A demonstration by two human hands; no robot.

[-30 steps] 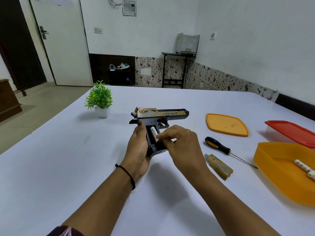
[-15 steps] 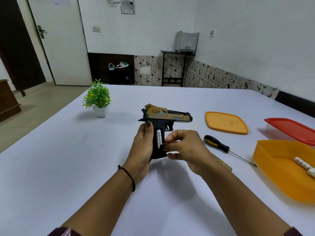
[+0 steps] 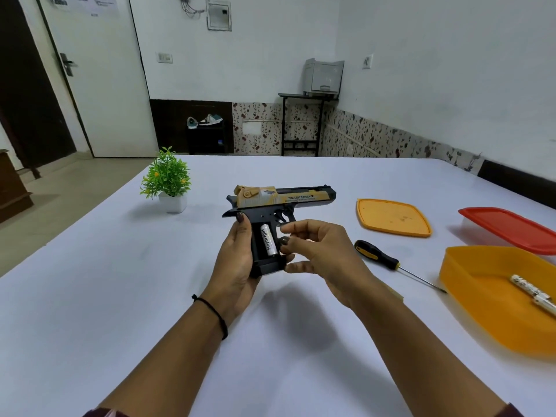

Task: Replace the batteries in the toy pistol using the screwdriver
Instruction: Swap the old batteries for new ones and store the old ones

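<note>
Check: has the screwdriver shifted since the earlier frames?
No. The screwdriver still lies on the table just below the orange lid, tip pointing at the orange tub, as before.

White walls [image 3: 436,70], floral tile band [image 3: 261,127], white door [image 3: 105,85], beige floor [image 3: 69,179].
</note>
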